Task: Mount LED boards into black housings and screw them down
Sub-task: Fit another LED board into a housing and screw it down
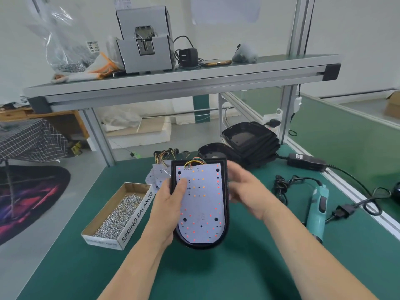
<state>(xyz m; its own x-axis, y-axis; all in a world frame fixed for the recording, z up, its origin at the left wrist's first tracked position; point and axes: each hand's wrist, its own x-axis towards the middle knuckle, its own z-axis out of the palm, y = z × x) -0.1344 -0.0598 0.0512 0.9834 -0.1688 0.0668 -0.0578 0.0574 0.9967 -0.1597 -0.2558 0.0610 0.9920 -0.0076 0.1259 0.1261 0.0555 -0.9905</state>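
A white LED board [201, 204] with red and orange dots lies inside a black housing [225, 213], held above the green table. My left hand [167, 204] grips the housing's left edge, thumb pressed on the board. My right hand [249, 191] is at the housing's right edge, blurred; its fingers reach behind the housing. Coloured wires [194, 162] loop from the board's top. Further black housings [249, 141] are stacked behind. Loose LED boards [157, 175] lie behind my left hand.
A cardboard box of screws [116, 215] sits left of the housing. A teal electric screwdriver [318, 211] lies at the right with its cable and a black power brick [306, 162]. An aluminium shelf [173, 85] crosses overhead with a screw feeder [145, 42].
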